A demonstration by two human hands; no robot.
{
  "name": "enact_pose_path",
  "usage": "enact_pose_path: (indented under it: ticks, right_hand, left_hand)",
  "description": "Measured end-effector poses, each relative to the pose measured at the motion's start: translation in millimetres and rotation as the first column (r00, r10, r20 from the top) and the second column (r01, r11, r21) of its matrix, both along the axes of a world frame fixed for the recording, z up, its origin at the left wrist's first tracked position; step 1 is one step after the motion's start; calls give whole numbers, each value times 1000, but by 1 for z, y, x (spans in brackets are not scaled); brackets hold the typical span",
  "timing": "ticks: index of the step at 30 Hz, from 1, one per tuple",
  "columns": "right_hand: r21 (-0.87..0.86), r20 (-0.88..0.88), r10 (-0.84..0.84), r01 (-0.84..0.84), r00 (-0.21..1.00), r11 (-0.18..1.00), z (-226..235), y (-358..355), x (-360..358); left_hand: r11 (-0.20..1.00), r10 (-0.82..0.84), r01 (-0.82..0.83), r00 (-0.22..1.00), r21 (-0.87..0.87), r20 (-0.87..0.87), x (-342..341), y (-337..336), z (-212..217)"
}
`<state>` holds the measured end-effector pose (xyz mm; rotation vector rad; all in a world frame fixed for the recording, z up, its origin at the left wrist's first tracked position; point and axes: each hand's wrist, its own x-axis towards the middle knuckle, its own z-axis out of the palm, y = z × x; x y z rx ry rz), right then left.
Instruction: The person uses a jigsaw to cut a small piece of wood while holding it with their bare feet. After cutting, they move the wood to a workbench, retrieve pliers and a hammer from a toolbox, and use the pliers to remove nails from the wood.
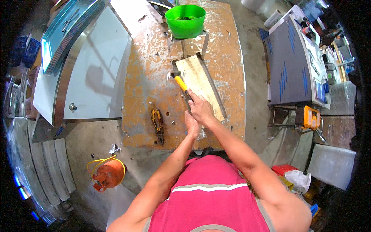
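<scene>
Here's the bench [147, 77], a big paint-scarred slab of orange-brown board running straight away from the person, and lying along it is a long shallow metal tray [203, 83], its long axis slanting from up near the green tub [185, 20] back down toward the hands. Off to the left a white cabinet panel [96, 65] leans in, and an orange gas canister [107, 174] sits on the concrete floor. Now the hammer [181, 86]: yellow-and-black handle, head planted at the tray's far left corner, shaft pointing diagonally back to the grip (so the working end is ahead and slightly left of both hands). The right hand [201, 109] is the nearer one to it, fingers wrapped tight round the handle's end. The left hand [192, 125] sits just below, pressed on the tray's near edge; how far its fingers curl I cannot tell. Yellow-handled pliers [157, 125] lie loose on the bench, just left of that hand.
</scene>
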<state>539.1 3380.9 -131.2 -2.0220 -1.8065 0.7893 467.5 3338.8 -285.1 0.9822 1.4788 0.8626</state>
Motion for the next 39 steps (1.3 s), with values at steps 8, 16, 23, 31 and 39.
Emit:
enact_pose_path:
  ticks: [8,16,23,31,39]
  right_hand:
    - [104,-419,-30,81,907,991,19,-76,35]
    - [-229,-548,-545,513,635,827,18,-191,106]
    - [-140,-466,-674,704,574,696,-9,-229,149]
    - [163,-48,-531,531,846,832,-55,-233,184]
    - [-30,37,-494,495,869,868,-108,-227,182]
  left_hand:
    - [985,165,-161,984,-62,68,4,-6,10]
    - [988,143,-142,989,-60,25,-15,0,39]
    - [701,-168,533,769,473,-617,-67,22,96]
    - [-396,-137,846,-439,-357,-888,-20,84,151]
    - [-672,-19,593,-613,-444,-790,38,107,144]
